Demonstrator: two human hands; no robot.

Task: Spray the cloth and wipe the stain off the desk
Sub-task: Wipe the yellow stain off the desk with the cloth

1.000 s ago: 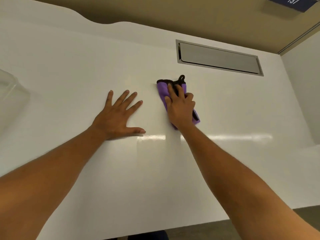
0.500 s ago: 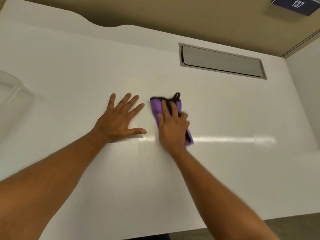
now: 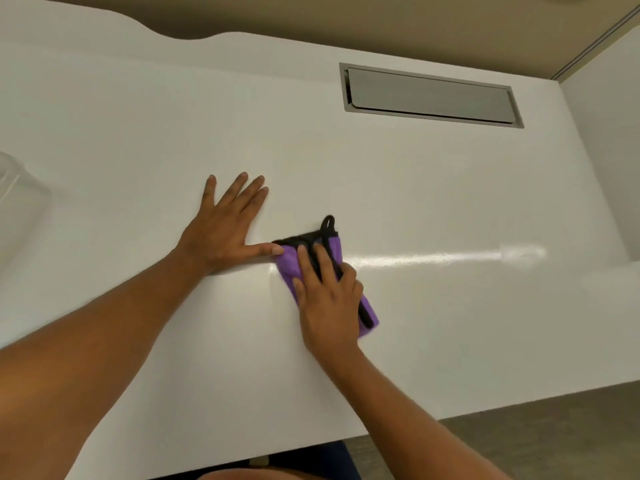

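A folded purple cloth [image 3: 290, 266] with black trim and a black loop lies flat on the white desk [image 3: 450, 323], near its middle. My right hand [image 3: 327, 299] presses down on the cloth, fingers spread over it and covering most of it. My left hand [image 3: 227, 225] rests flat on the desk just to the left, fingers apart, its thumb tip touching the cloth's left corner. I see no stain on the desk and no spray bottle in view.
A grey metal cable flap [image 3: 429, 95] is set into the desk at the back right. A clear plastic container [image 3: 17, 202] sits at the left edge. A white partition [image 3: 606, 133] rises on the right. The desk's front edge runs just below my forearms.
My right hand has slid the cloth toward me and leftward, until it meets my left thumb. The left hand has stayed flat in place.
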